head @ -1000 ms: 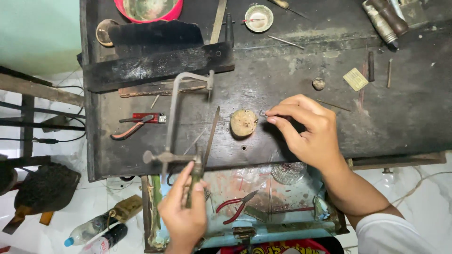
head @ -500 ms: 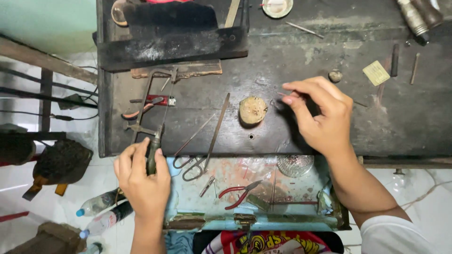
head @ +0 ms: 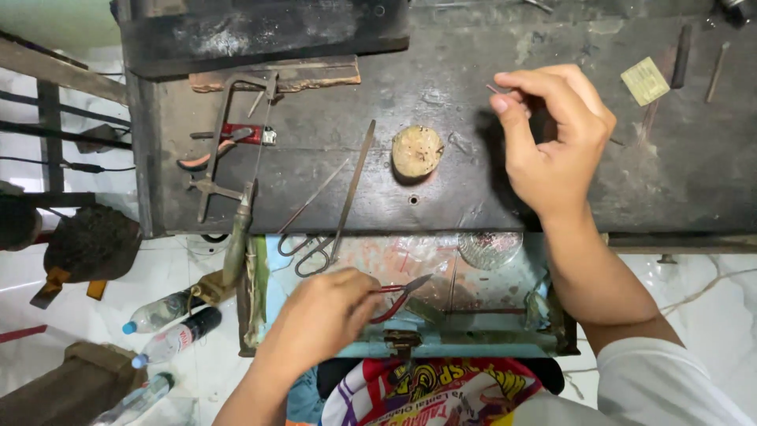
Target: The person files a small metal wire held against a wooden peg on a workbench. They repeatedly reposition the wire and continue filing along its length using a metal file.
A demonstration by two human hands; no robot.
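My right hand (head: 552, 142) hovers over the dark workbench (head: 473, 181) and pinches a small thin metal piece (head: 499, 89) between thumb and fingers. My left hand (head: 319, 319) reaches into the open blue drawer (head: 410, 315) below the bench edge and closes on the red-handled pliers (head: 398, 296). A jeweller's saw frame (head: 233, 158) lies at the bench's left side with its wooden handle hanging over the edge. A round tan wooden block (head: 416, 150) sits mid-bench, left of my right hand.
Long metal shears (head: 331, 213) lie across the bench edge. Red-handled pliers (head: 225, 142) rest under the saw frame. A small yellow square (head: 645, 80) and metal rods sit at the far right. Plastic bottles (head: 169, 323) and a dark bag (head: 87, 244) lie on the white floor at left.
My left hand let go of the saw, which now rests on the bench, and moved right into the drawer onto the pliers. My right hand lifted slightly with the small piece.
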